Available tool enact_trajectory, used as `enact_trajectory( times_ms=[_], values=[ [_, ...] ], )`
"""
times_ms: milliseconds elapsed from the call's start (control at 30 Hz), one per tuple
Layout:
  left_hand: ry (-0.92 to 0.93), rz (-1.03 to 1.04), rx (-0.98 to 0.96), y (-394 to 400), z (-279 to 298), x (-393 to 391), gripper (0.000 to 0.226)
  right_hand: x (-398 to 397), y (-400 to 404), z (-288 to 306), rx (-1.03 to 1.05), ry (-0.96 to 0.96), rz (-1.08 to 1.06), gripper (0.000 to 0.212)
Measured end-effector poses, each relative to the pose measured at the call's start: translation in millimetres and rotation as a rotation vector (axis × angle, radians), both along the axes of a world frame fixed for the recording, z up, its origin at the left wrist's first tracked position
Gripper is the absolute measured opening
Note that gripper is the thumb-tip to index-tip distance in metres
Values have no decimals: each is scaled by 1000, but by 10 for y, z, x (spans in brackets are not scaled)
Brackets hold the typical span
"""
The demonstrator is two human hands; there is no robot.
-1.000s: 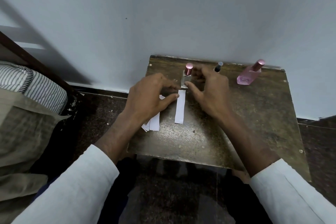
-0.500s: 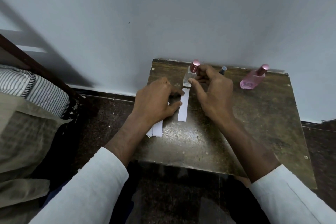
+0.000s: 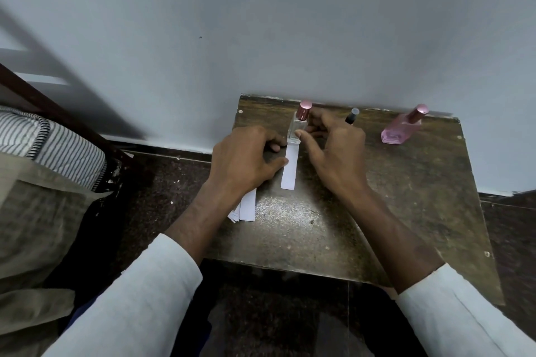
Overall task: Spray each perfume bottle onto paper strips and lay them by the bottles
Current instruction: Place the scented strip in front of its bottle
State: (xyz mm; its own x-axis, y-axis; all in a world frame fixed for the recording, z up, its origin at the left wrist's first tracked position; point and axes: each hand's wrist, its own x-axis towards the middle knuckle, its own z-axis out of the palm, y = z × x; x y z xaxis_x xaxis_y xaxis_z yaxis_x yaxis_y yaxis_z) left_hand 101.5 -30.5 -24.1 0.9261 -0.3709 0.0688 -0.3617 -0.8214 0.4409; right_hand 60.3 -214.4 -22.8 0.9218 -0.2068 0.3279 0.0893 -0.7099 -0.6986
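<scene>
The right hand (image 3: 333, 151) pinches the clear bottle (image 3: 297, 130) near the table's (image 3: 406, 211) back edge; the left hand (image 3: 246, 159), curled but empty, pins the paper strip (image 3: 290, 168) touching its base — a nudge could topple it.

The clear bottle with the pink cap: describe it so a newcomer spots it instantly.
On the brown table against the wall, look at the back edge between the hands. The clear bottle stands upright, its glass colourless, unlike the pink bottle further right.
</scene>
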Motion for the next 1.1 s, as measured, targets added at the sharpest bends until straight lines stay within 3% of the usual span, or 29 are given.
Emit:
enact_trajectory(
  times_ms=[933, 1100],
  values=[
    [50, -31, -45, 20, -38, -12, 33, -25, -20, -50, 6, 12, 42, 38],
    [30, -41, -85, 146, 15, -13, 20, -130, -18, -4, -43, -40, -39, 38]
  ],
)
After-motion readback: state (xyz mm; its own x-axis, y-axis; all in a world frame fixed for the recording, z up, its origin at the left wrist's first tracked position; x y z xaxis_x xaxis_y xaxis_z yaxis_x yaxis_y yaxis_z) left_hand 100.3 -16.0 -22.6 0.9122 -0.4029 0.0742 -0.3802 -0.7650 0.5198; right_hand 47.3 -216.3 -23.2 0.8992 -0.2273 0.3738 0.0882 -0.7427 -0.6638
